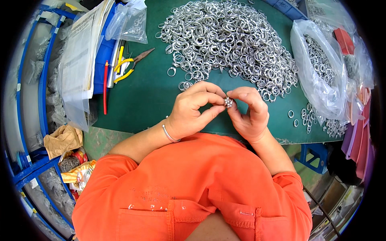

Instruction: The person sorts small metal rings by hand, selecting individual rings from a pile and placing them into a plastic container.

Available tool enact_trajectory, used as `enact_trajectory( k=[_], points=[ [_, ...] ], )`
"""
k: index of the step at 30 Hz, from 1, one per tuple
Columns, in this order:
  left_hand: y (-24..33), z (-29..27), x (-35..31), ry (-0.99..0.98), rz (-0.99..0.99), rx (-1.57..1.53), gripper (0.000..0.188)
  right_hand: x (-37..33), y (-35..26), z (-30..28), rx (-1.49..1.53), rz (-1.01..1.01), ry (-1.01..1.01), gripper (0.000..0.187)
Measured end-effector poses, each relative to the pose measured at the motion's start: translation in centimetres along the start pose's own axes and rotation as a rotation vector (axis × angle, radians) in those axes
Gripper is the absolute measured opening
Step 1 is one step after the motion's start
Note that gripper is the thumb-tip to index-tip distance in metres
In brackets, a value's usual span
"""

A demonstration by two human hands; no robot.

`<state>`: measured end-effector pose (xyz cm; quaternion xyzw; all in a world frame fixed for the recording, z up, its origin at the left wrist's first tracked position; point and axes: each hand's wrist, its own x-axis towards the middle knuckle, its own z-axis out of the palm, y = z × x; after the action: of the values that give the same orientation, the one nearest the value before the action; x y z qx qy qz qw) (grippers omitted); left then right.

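Note:
Between the fingertips of my left hand (193, 106) and my right hand (250, 112) is a small silvery metal ring (228, 102) with a beaded-looking face. Both hands pinch it, thumb against fingers, above the near part of the green table (140, 102). My fingers cover part of its band. Just beyond my hands spreads a large heap of silver metal rings (225, 40). A few rings (185, 85) lie loose at the heap's near left edge, close to my left hand.
Yellow-handled pliers (130, 66) and a red pencil-like stick (105, 86) lie left, beside a blue bin (105, 52) with papers (82, 48). At right are an open plastic bag of rings (299, 48) and smaller ring piles (309, 118). Blue shelving (43, 88) stands far left.

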<state>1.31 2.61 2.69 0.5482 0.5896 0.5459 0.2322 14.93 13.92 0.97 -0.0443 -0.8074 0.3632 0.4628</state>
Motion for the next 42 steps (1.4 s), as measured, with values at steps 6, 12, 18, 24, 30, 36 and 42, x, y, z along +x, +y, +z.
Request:
enact_trajectory(
  k=[6, 12, 18, 24, 30, 36, 42],
  points=[
    [0.2, -0.3, 0.3, -0.031, 0.012, 0.000, 0.013, 0.2, -0.3, -0.6, -0.131, -0.074, -0.020, 0.036],
    [-0.8, -2.7, 0.5, 0.063, -0.078, 0.098, 0.010, 3.6, 2.7, -13.8, -0.984, 0.105, 0.406, 0.024],
    [-2.2, -1.4, 0.8, -0.112, 0.052, 0.620, 0.017, 3.6, 2.3, -13.6, -0.953, 0.183, 0.106, 0.028],
    [-2.5, -1.3, 0.9, -0.078, 0.065, 0.624, 0.019, 0.1, -0.8, -0.1, -0.361, 0.326, -0.443, 0.013],
    [-1.6, -1.8, 0.0, 0.123, -0.084, 0.133, 0.017, 0.6, -0.3, -0.3, -0.032, 0.675, -0.415, 0.009],
    [-0.7, -0.5, 0.2, 0.134, 0.022, 0.193, 0.017, 0.6, -0.7, -1.1, 0.682, 1.106, -0.231, 0.011],
    [-0.2, 0.3, -0.3, 0.047, 0.043, 0.168, 0.019, -0.1, -2.1, -1.1, 0.660, 1.049, -0.121, 0.006]
  ],
)
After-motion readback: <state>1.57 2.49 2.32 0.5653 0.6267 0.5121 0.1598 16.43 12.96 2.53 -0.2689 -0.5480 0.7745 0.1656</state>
